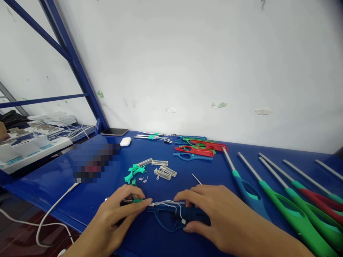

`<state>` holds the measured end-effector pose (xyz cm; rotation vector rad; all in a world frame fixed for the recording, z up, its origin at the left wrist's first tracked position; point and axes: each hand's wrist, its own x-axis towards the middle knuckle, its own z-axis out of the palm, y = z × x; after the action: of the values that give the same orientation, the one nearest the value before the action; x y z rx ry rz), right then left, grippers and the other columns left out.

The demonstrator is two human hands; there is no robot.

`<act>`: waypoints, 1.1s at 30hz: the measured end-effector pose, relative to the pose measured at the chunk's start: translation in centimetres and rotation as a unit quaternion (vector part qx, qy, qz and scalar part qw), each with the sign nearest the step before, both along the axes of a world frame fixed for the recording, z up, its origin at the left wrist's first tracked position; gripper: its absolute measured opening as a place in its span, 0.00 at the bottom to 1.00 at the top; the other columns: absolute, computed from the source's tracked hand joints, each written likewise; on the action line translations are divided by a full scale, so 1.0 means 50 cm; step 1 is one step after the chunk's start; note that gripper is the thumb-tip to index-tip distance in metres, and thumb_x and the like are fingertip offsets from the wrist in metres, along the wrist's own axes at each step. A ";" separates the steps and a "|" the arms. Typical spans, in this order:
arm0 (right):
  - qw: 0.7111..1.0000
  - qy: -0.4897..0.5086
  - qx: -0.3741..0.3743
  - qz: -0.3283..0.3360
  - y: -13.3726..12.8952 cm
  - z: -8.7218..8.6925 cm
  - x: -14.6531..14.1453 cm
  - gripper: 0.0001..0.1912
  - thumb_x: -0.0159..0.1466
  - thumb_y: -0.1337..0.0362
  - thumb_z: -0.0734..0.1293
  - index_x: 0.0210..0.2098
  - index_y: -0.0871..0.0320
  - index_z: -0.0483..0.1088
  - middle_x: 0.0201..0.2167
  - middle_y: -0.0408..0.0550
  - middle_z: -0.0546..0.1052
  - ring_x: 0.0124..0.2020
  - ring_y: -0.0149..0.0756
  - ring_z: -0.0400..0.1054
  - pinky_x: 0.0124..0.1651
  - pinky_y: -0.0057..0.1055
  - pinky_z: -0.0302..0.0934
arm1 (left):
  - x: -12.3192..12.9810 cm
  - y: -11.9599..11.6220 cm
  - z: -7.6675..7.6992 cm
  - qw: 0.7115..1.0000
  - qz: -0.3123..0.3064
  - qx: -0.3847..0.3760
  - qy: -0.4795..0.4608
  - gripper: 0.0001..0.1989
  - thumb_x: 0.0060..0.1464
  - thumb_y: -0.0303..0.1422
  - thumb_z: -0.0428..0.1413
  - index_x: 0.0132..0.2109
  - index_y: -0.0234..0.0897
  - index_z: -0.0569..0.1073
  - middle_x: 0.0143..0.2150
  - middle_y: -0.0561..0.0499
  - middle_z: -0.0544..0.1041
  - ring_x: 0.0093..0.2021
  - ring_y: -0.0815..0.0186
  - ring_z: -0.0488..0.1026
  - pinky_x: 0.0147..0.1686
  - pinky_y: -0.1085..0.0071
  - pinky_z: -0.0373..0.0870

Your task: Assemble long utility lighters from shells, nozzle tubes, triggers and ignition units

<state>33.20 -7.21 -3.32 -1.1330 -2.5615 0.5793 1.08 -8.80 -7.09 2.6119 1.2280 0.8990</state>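
Note:
My left hand (114, 217) pinches a thin metal lighter tube with a green collar (137, 201) close to the table's front. White wires (171, 202) run from it across a blue lighter handle shell (163, 225). On the shell's right part, my right hand (214, 212) rests with thumb and fingers closed around its edges. A small white connector (183, 221) lies by the right thumb. The inside of the shell is partly hidden by my fingers. Just beyond my hands are green triggers (129, 177), see-through fuel tanks (164, 174) and a thin metal rod (197, 179).
Several finished lighters (284, 214) lie along the right. Red, green and blue handle shells (194, 151) are piled by the wall, left of them metal tubes with wires (151, 137). A phone (114, 132), a white case (125, 141) and a power strip (34, 153) are at left.

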 end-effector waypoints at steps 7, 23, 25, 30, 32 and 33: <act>1.000 0.004 0.002 -0.004 -0.002 0.000 0.000 0.25 0.67 0.60 0.77 0.61 0.38 0.71 0.50 0.38 0.81 0.49 0.44 0.78 0.50 0.39 0.64 | 0.001 -0.004 0.005 1.000 -0.005 -0.004 0.021 0.21 0.74 0.28 0.52 0.64 0.59 0.76 0.53 0.51 0.76 0.49 0.66 0.78 0.48 0.75 0.76; 1.000 -0.007 0.006 -0.006 0.002 0.005 0.001 0.22 0.68 0.61 0.76 0.58 0.36 0.72 0.48 0.35 0.81 0.47 0.42 0.78 0.48 0.37 0.62 | 0.028 -0.002 0.010 0.995 -0.001 0.087 0.052 0.14 0.76 0.28 0.49 0.55 0.47 0.78 0.49 0.51 0.77 0.45 0.69 0.76 0.45 0.75 0.74; 1.000 -0.009 0.015 -0.004 0.006 0.005 0.000 0.22 0.68 0.61 0.76 0.59 0.36 0.72 0.47 0.35 0.81 0.46 0.42 0.78 0.47 0.37 0.62 | 0.034 -0.002 0.015 0.993 0.003 0.104 0.064 0.14 0.76 0.27 0.49 0.53 0.47 0.78 0.48 0.51 0.77 0.43 0.68 0.76 0.43 0.74 0.75; 1.000 -0.008 0.025 -0.002 0.009 0.002 0.002 0.22 0.68 0.61 0.76 0.59 0.37 0.72 0.47 0.36 0.82 0.46 0.42 0.78 0.47 0.37 0.64 | 0.044 0.003 0.027 0.990 0.002 0.114 0.078 0.15 0.75 0.25 0.48 0.52 0.45 0.78 0.46 0.50 0.77 0.40 0.66 0.75 0.42 0.71 0.75; 1.000 -0.009 0.025 -0.004 0.007 0.001 0.003 0.23 0.68 0.62 0.77 0.59 0.37 0.72 0.47 0.36 0.82 0.46 0.41 0.78 0.48 0.37 0.65 | 0.047 0.004 0.032 0.992 -0.002 0.102 0.070 0.14 0.75 0.25 0.48 0.48 0.43 0.78 0.45 0.50 0.77 0.40 0.66 0.75 0.41 0.72 0.76; 1.000 -0.011 0.024 -0.005 0.005 0.001 0.003 0.23 0.68 0.62 0.76 0.59 0.37 0.72 0.48 0.35 0.82 0.47 0.42 0.78 0.48 0.37 0.65 | 0.048 0.004 0.034 0.993 -0.005 0.093 0.066 0.14 0.75 0.25 0.48 0.47 0.43 0.78 0.45 0.50 0.77 0.41 0.66 0.75 0.42 0.72 0.76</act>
<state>33.36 -6.94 -3.27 -1.1425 -2.5719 0.5018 3.49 -8.59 -5.38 2.8637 1.2135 0.8913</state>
